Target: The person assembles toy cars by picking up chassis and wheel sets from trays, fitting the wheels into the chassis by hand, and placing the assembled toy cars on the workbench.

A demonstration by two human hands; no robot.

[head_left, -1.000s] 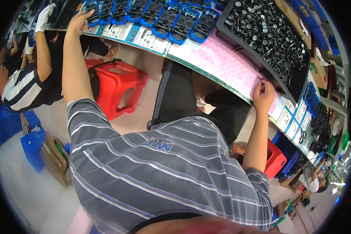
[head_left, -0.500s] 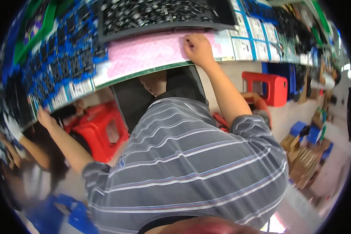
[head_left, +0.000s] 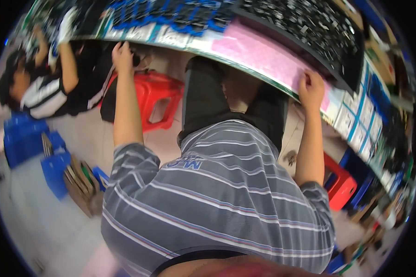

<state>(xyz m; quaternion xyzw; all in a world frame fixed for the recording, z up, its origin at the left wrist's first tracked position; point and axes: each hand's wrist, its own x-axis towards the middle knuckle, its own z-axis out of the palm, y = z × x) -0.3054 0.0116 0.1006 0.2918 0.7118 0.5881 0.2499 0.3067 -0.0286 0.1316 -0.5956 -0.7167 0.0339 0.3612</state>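
My right hand (head_left: 312, 88) rests on the pink mat (head_left: 259, 48) at the table's front edge. Its fingers are curled into a loose fist, and nothing shows in them. Just beyond it stands a large black tray (head_left: 289, 37) heaped with small black and silvery parts. My left hand (head_left: 123, 56) is at the table edge (head_left: 168, 45) on the left, beneath white cards with blue borders (head_left: 138, 32). Its fingertips are blurred against the edge, so I cannot make out whether they grip anything. Rows of black parts on blue holders (head_left: 171, 16) lie beyond those cards.
A red stool (head_left: 159, 94) stands under the table at left, another red stool (head_left: 339, 184) at right. A co-worker with a white glove (head_left: 67, 25) sits far left. Blue bins (head_left: 25, 138) and folded cardboard (head_left: 81, 184) are on the floor. More cards (head_left: 356, 122) line the right.
The view has swung leftward, so the table and tray appear farther right. My right hand stays on the pink mat, and my left hand stays by the table edge.
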